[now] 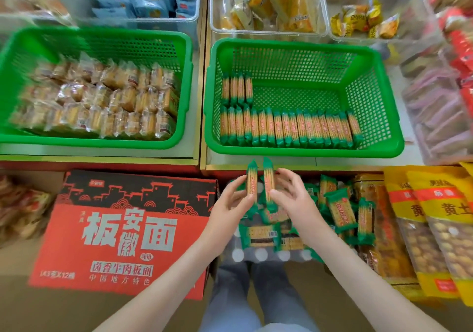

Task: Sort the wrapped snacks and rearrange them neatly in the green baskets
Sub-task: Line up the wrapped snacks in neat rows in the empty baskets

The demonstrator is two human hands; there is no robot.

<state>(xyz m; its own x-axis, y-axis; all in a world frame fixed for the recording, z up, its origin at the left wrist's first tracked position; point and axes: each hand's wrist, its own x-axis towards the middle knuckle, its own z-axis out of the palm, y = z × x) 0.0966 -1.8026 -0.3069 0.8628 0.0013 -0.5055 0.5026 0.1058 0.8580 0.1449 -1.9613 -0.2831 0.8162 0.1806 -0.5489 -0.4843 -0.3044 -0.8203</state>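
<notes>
The left hand (230, 201) pinches a slim green-ended cracker pack (252, 182) between thumb and fingertips. The right hand (291, 196) pinches a second cracker pack (268, 178) the same way. Both packs stand upright, side by side and close together, in the lower middle of the frame, just below the bench (332, 161) edge.

The step in hand looks like squaring up a pair before adding it to the right green mesh basket (307, 152). A full front row (289, 129) of matching packs already runs across that basket. A short back row (236, 88) of four stands at its rear left.

The next move probably calls for lifting both packs over the near rim. They would then go on edge against the right end of the short row, green ends aligned.

A loose heap of the same packs (340, 208) lies beneath and right of the hands, so much sorting appears to remain. The left green mesh basket (102, 144) holds rows of clear-wrapped golden biscuits (102, 101), blurred here.

The pale bench with gold trim carries both baskets. Clear plastic bins (268, 30) of yellow and blue snacks stand along the top of the frame. A red printed carton (128, 229) sits lower left and tall yellow bags (435, 216) lower right, which suggests a shop.
</notes>
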